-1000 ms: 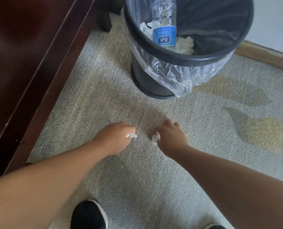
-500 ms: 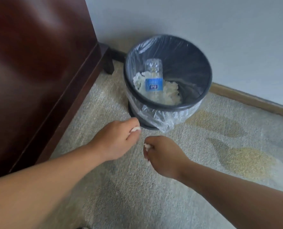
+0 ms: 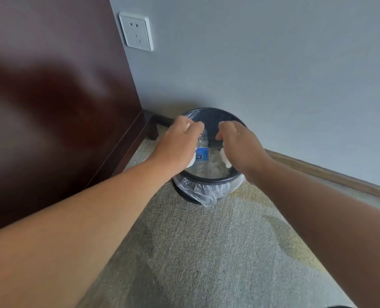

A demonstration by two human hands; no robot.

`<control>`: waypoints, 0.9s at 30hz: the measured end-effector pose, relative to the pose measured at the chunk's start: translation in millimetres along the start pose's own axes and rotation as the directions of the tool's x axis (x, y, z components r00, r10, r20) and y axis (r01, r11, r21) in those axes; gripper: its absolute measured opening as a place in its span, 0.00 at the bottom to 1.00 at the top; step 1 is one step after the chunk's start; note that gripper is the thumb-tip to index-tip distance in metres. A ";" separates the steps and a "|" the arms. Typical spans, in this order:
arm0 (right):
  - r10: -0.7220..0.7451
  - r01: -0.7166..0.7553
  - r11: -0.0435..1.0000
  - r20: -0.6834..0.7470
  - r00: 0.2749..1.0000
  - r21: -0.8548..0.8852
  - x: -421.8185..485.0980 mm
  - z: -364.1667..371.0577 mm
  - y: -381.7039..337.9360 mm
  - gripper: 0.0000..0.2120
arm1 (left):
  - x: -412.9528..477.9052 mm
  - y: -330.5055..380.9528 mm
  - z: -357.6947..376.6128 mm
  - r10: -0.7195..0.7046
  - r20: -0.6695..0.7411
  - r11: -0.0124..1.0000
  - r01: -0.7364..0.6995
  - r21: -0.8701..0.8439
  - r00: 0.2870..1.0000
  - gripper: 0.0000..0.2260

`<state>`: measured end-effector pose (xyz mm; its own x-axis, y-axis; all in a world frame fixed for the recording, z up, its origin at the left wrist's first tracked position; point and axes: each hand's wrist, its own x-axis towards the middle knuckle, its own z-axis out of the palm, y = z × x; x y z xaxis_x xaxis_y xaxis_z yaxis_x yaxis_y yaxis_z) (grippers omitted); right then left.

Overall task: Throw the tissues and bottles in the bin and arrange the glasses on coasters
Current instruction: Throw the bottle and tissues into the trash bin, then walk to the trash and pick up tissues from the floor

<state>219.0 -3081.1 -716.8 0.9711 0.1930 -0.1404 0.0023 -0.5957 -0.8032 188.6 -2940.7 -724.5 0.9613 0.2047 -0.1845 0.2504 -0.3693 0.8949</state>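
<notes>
Head view: Both arms are reaching forward over the carpeted floor (image 3: 206,252) to the bin (image 3: 213,180), which is standing on the floor near the corner between the grey wall (image 3: 273,74) and a dark wooden cabinet (image 3: 58,103).

The left hand (image 3: 180,145) is hovering over the left part of the bin's opening. Its fingers are curling loosely downward, and a piece of white tissue (image 3: 36,162) is showing below the palm; whether the hand is gripping it cannot be told.

The right hand (image 3: 237,143) is hovering over the right part of the opening, fingers spreading and pointing down. A white tissue scrap (image 3: 225,160) is showing just beneath it, apparently free of the fingers.

Inside the bin, a clear plastic bottle (image 3: 202,152) with a blue label is leaning upright against the left side, and crumpled tissues (image 3: 215,167) are lying at the bottom. A clear plastic liner (image 3: 204,192) is hanging over the bin's rim.

A white wall socket (image 3: 136,31) is sitting on the wall beside the cabinet.
</notes>
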 end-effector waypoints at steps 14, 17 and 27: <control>-0.355 0.375 0.913 0.140 0.924 -0.162 -44.6 37.9 -41.2 0.17 | -89.9 -35.8 -85.8 -0.040 -0.096 0.904 0.077 0.422 0.995 0.18; -0.431 0.475 0.868 0.255 0.866 -0.146 -68.6 73.5 -53.2 0.17 | -131.3 -55.7 -109.6 -0.094 -0.205 0.905 0.169 0.391 0.974 0.16; -0.521 0.612 0.790 0.550 0.653 0.022 -160.7 163.3 -83.2 0.13 | -299.1 -99.9 -159.3 -0.312 -0.434 0.806 0.477 0.350 0.845 0.14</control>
<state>23.8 -2935.2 -722.0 0.5016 0.8651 0.0083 0.5912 -0.3358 -0.7333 -142.3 -2820.6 -694.0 0.6842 0.6818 -0.2589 0.7011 -0.5172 0.4909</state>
